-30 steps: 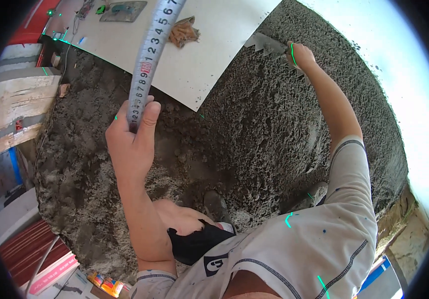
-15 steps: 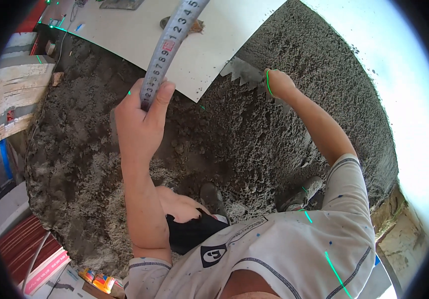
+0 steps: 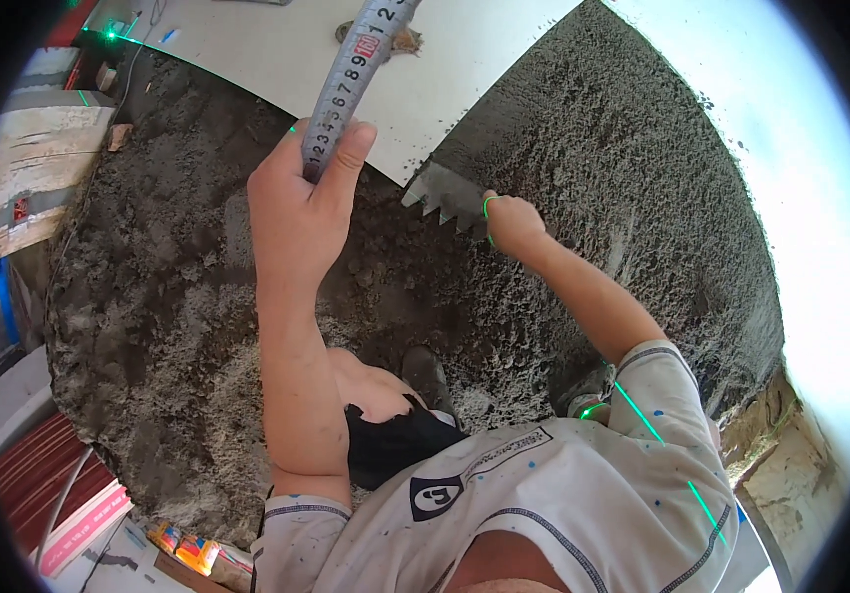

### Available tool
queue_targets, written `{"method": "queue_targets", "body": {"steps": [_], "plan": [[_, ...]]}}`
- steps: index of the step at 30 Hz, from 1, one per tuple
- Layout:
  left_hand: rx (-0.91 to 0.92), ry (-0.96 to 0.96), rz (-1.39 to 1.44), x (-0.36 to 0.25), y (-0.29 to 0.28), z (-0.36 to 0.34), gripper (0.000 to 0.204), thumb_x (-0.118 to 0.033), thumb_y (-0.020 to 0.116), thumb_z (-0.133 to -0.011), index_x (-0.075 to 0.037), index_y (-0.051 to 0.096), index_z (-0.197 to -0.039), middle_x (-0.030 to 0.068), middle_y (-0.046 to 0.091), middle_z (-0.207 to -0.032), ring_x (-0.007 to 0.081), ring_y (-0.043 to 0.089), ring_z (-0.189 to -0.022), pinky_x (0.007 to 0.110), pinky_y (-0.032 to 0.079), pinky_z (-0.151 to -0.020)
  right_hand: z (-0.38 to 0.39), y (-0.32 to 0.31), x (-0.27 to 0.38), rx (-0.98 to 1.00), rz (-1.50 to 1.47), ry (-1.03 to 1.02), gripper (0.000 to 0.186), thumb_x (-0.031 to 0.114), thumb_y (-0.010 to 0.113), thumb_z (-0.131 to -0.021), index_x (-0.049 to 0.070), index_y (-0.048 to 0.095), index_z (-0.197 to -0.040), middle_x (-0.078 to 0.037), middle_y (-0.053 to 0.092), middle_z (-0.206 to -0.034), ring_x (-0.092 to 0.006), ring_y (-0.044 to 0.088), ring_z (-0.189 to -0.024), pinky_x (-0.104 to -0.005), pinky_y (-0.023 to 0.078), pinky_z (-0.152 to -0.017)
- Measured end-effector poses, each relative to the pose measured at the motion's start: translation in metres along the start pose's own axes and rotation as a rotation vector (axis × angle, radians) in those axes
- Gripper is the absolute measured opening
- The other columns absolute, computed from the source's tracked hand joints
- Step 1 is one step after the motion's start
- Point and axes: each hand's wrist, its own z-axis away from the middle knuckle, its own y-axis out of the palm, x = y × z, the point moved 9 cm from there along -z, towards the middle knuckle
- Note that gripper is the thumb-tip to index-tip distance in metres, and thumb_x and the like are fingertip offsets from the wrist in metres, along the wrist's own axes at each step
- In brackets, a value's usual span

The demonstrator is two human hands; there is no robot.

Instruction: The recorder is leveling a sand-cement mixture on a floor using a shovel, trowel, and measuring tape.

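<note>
My left hand (image 3: 301,212) is closed on a tape measure's blade (image 3: 351,84), thumb along one side. The blade runs up out of the picture over a large white tile or board (image 3: 247,49). My right hand (image 3: 517,227) grips a toothed metal trowel (image 3: 445,190), its handle hidden in the fist. The trowel's far end lies close by the near corner of the white slab. Under and around it spreads rough grey mortar (image 3: 593,128), smoother along the slab's right edge.
A brownish object (image 3: 400,42) sits on the slab behind the tape. Boards (image 3: 35,148) and dark red stacked strips (image 3: 44,445) stand at the left. A bright white surface (image 3: 791,119) borders the mortar at the right. My shoe (image 3: 430,376) rests on the mortar. Green laser light falls at the upper left.
My right hand and the trowel have come left and nearer, toward the slab's corner. My left hand sits slightly farther right in the picture, still on the tape. The view has shifted a little.
</note>
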Motion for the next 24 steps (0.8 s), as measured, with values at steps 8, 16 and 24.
{"method": "queue_targets", "body": {"steps": [8,16,24], "plan": [[-0.028,0.062,0.037,-0.014,0.007,-0.001,0.047,-0.049,0.077,-0.099,-0.003,0.077,-0.107,-0.0015,0.060,-0.070,0.0095,0.050,-0.066,0.030,0.044,-0.063,0.026,0.021,0.035,0.080,-0.049,-0.039,0.018,0.009,0.063,-0.093,-0.001,0.062,-0.107,-0.022,0.078,-0.096,-0.0408,0.077,-0.093,-0.0510,0.062,-0.079],[0.028,0.049,0.009,-0.021,0.035,-0.006,0.045,-0.047,0.077,-0.100,-0.002,0.076,-0.106,-0.0027,0.058,-0.071,0.0077,0.047,-0.068,0.028,0.044,-0.064,0.102,0.053,0.037,0.317,-0.796,-0.263,0.044,0.045,0.070,-0.099,0.004,0.061,-0.111,-0.026,0.072,-0.093,-0.0483,0.071,-0.092,-0.0574,0.056,-0.080],[0.009,0.060,-0.033,-0.018,0.060,-0.011,0.042,-0.042,0.078,-0.100,-0.001,0.076,-0.107,-0.0022,0.060,-0.073,0.0075,0.050,-0.070,0.027,0.045,-0.066,0.050,0.045,-0.087,0.152,-0.375,0.118,0.052,0.054,0.064,-0.101,0.005,0.060,-0.117,-0.023,0.076,-0.098,-0.0481,0.071,-0.097,-0.0575,0.056,-0.086]]}}
